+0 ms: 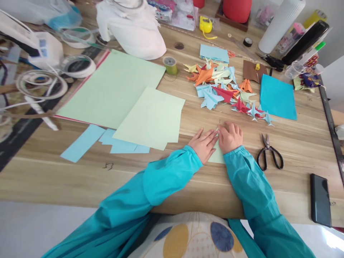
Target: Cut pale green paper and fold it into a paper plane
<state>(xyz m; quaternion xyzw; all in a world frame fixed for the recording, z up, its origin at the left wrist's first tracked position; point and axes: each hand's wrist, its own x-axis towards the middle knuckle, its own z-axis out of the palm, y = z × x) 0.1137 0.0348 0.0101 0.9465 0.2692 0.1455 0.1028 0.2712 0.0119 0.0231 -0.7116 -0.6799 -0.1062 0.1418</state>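
Observation:
A pale green sheet of paper lies on the wooden table under both my hands, mostly covered by them. My left hand rests flat on it, fingers stretched towards the upper right. Beside it, my right hand is curled, with thumb and forefinger pinched at the paper's top edge. Just beyond my hands is a heap of folded paper birds in orange, red, blue and pale green. Black-handled scissors lie to the right of my right hand, blades slightly apart.
Pale green sheets and blue paper strips lie to the left, near a large green sheet. A bright blue square sits right of the birds. A thread spool stands behind; a phone lies at the front right.

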